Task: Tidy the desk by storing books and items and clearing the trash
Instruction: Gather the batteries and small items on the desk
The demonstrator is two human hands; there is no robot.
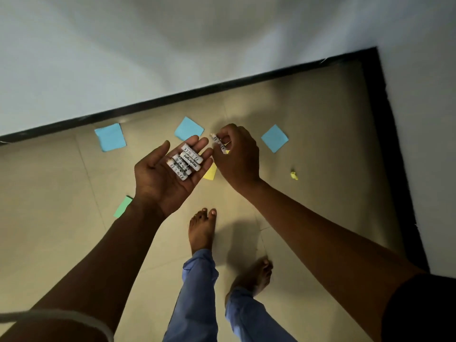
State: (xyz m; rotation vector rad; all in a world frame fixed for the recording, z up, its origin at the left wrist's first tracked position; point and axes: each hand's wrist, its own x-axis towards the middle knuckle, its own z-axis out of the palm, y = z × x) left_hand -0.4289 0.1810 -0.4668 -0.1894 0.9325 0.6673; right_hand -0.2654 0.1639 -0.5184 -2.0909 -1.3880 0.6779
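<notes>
Small cylindrical batteries point(185, 161): white, black lettering
Square paper notes point(110, 137): light blue
Paper note by left wrist point(123, 206): green
Tiled floor point(308, 144): beige
Skirting strip point(172, 98): black

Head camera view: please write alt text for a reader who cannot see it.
A left hand, palm up, carries several white batteries, while the right hand pinches one more battery beside it. Below lie blue paper squares on a tiled floor near a wall corner.

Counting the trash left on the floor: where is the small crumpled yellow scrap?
In the head view, the crumpled yellow scrap lies on the floor at right, beyond the right hand, below the right-most blue note.
</notes>
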